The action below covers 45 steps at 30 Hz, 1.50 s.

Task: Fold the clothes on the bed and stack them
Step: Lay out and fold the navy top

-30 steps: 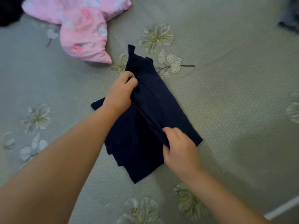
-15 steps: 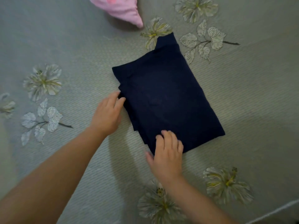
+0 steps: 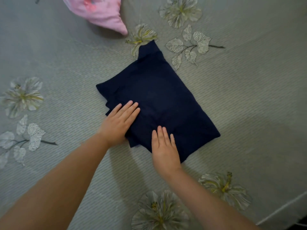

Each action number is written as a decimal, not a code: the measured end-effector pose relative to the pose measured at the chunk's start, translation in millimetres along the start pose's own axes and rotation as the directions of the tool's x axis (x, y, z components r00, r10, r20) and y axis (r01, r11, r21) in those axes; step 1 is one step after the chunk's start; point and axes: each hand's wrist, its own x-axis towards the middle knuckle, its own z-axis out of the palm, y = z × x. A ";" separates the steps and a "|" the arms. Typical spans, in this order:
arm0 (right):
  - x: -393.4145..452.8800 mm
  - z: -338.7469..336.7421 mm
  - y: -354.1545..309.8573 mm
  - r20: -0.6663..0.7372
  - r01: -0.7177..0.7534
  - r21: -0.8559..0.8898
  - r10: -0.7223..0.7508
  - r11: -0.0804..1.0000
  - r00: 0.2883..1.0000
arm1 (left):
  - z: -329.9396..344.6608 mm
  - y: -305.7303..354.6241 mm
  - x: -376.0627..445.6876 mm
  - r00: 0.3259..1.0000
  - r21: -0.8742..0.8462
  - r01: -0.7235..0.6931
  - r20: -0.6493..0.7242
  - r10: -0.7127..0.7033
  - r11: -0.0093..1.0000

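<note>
— Where can a hand pass?
— Over bare grey-green flower-patterned bedspread point(image 3: 249, 105) right of the folded navy cloth garment point(image 3: 162, 100), and to its left.
— What blocks?
— The crumpled pink printed garment point(image 3: 99, 12) lies beyond, apart from it.

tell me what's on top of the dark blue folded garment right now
Both hands lie flat on the dark blue folded garment: the left hand near its left edge, the right hand at its near corner. The cloth under the palms is hidden.
</note>
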 end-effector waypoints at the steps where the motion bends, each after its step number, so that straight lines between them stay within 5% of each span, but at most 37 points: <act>1: -7.8 -6.2 11.8 -0.028 0.024 -0.003 -0.024 1.000 0.999 | -0.7 8.4 2.8 1.000 -0.001 -0.006 -0.018 0.006 1.000; 8: -48.1 -32.2 117.9 -0.179 0.107 -0.121 -0.128 0.987 0.975 | -9.7 82.5 20.3 0.913 -0.010 -0.115 -0.395 0.102 0.993; 25: -33.7 -237.7 300.5 -0.339 0.116 -0.037 -0.122 0.993 0.933 | -243.6 197.2 110.3 0.944 0.049 0.164 -0.297 -0.143 0.985; 32: -90.3 -314.9 367.4 -0.411 0.009 -0.044 -0.026 0.999 0.911 | -352.8 261.8 136.1 0.946 0.116 0.046 -0.325 -0.006 0.992; 45: -209.2 -416.9 525.5 -0.483 -0.316 0.042 0.296 0.948 0.824 | -498.7 438.1 228.1 0.841 0.189 -0.252 -0.443 0.311 0.949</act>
